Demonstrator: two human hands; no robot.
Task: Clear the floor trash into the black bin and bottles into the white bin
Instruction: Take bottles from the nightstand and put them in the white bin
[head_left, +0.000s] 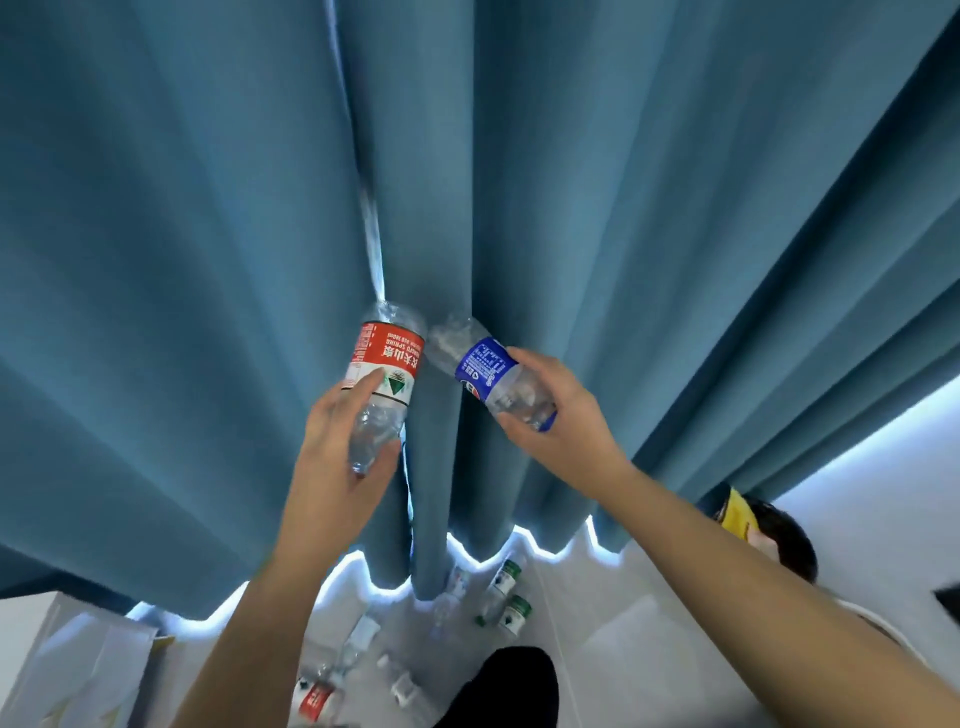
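Red-labelled bottle clasped in the left hand, blue-labelled bottle clasped in the right hand, both raised before the blue curtain, bases close together. Risk of a thin, crumpled bottle slipping loose, or catching a curtain fold. More bottles, green-labelled ones among them, scattered on the floor below: easy to tread on. Another person's head near at right; open room mainly down and back.

- The blue curtain walls off everything ahead.
- Just before the curtain, the left hand gripping a red-label bottle and the right hand gripping a blue-label bottle leave a narrow gap.
- Under the curtain's hem, loose bottles clutter the floor.
- At the curtain's lower right, a person's head blocks the way, with bare floor beside it.
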